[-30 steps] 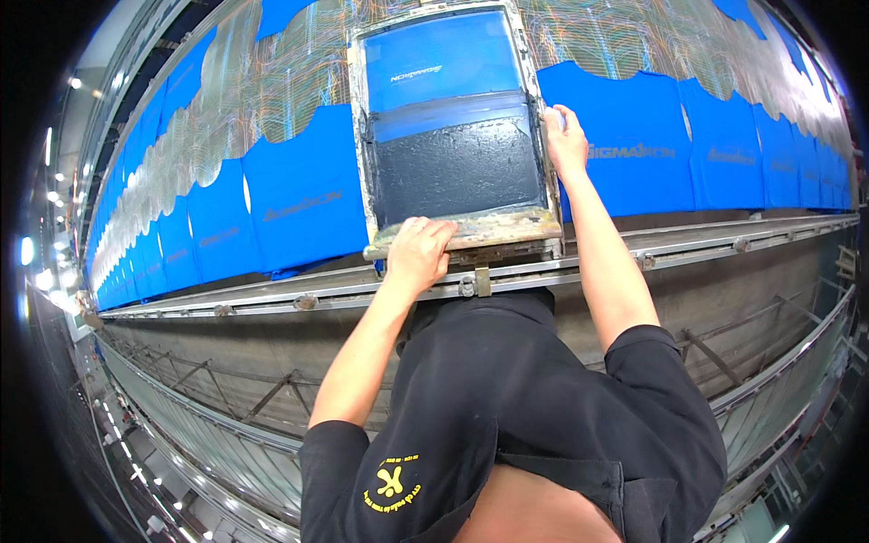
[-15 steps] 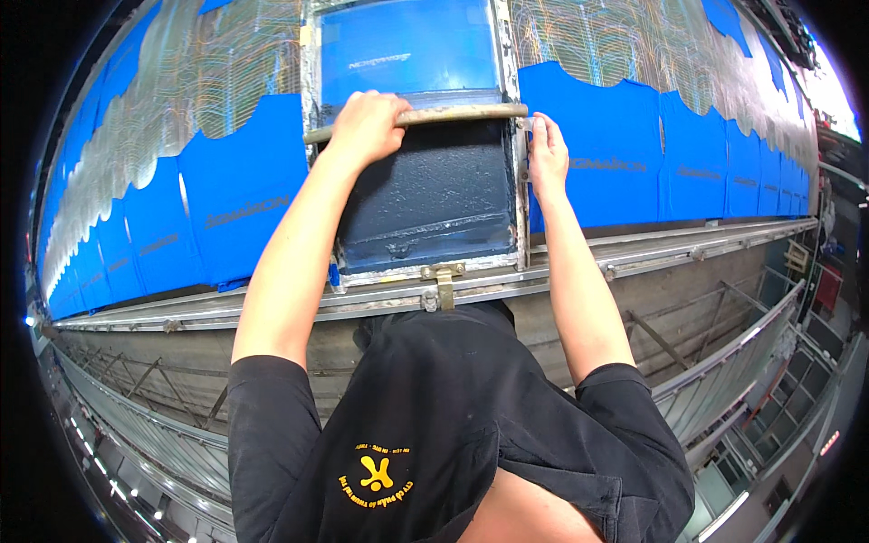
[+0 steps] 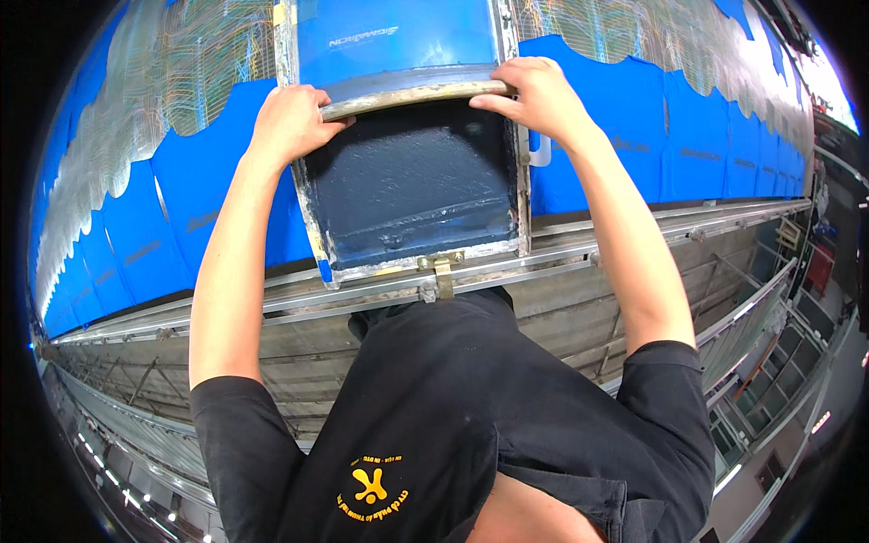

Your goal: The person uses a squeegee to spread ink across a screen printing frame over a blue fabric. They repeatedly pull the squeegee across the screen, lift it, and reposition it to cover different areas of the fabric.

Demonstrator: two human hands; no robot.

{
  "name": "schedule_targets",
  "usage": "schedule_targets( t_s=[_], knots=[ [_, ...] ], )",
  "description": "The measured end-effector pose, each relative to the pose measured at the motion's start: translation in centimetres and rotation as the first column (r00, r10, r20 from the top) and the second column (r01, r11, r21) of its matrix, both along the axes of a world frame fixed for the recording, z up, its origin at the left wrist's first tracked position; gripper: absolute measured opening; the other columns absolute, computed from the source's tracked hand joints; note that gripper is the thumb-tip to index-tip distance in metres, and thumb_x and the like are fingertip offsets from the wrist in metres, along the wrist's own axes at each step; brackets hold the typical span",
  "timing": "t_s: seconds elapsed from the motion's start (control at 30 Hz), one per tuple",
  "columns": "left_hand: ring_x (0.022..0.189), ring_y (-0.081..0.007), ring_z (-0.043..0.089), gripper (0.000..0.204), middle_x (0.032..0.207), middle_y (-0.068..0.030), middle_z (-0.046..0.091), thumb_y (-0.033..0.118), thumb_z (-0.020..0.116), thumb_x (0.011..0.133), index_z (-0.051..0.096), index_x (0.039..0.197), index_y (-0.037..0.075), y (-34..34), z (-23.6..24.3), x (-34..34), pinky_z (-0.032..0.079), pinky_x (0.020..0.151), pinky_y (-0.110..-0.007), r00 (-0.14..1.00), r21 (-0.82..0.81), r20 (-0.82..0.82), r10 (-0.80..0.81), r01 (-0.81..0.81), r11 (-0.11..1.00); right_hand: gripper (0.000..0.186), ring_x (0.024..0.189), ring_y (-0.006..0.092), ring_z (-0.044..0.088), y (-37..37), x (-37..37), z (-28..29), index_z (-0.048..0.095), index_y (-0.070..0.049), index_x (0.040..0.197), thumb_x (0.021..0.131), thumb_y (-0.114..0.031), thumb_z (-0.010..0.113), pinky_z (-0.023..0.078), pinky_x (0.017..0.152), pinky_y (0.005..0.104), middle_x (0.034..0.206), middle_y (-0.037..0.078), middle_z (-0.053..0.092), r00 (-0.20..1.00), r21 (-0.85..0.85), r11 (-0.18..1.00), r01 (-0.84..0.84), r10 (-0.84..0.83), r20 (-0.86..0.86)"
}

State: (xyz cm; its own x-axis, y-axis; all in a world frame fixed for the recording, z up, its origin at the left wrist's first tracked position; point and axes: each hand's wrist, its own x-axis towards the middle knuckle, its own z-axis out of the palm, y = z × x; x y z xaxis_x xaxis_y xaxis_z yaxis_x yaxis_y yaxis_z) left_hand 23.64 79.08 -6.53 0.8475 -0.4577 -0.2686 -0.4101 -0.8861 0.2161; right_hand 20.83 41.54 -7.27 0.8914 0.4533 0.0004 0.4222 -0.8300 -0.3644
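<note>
A wooden-handled squeegee (image 3: 412,98) lies crosswise over a screen printing frame (image 3: 522,204). My left hand (image 3: 291,125) is closed round its left end, and my right hand (image 3: 548,98) grips the right end with thumb toward me. Between them the bar tilts slightly, its right end farther off. On the near side of the squeegee, dark ink (image 3: 412,176) coats the screen. Beyond it the mesh (image 3: 389,41) looks blue, with a dark smear along the blade. The blade's lower edge is hidden under the handle.
Blue fabric pieces (image 3: 606,140) lie in a row along the long table, with shiny patterned sheeting (image 3: 217,45) past them. A metal rail (image 3: 579,251) runs along the near edge, where a bracket (image 3: 444,276) on the frame meets it. Metal racks (image 3: 778,344) stand at right.
My left hand has slid left to the squeegee's end. My right hand has moved from the frame's right side onto the squeegee. The frame's far part appears shifted slightly left.
</note>
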Motion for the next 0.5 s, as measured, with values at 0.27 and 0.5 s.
schedule_targets(
  t_s=[0.27,0.5],
  knots=[
    [0.082,-0.0379,0.073,0.057,0.081,-0.0169,0.075,0.063,0.081,0.077,0.080,0.086,0.006,-0.6,-0.6,0.7,0.058,0.076,-0.048,0.993,0.051,-0.046,0.109,-0.106,0.993,0.045,0.083,0.0340,0.076,1.4,1.3,-2.3,0.079,-0.010,0.086,0.080,-0.054,0.085,0.058,0.076,0.0477,0.082,0.014,0.076,0.998,-0.152,0.986,0.064,-0.062,0.017],
    [0.086,-0.0367,0.074,0.056,0.087,-0.0145,0.076,0.063,0.084,0.074,0.082,0.087,0.009,-0.6,-0.3,-2.7,0.058,0.076,-0.048,0.984,0.056,-0.043,0.171,-0.169,0.984,0.041,0.079,0.0342,0.076,2.4,-1.7,-1.6,0.081,-0.013,0.085,0.076,-0.053,0.088,0.060,0.073,0.0468,0.082,0.014,0.076,0.986,-0.165,0.973,0.159,-0.166,-0.032]
  ],
)
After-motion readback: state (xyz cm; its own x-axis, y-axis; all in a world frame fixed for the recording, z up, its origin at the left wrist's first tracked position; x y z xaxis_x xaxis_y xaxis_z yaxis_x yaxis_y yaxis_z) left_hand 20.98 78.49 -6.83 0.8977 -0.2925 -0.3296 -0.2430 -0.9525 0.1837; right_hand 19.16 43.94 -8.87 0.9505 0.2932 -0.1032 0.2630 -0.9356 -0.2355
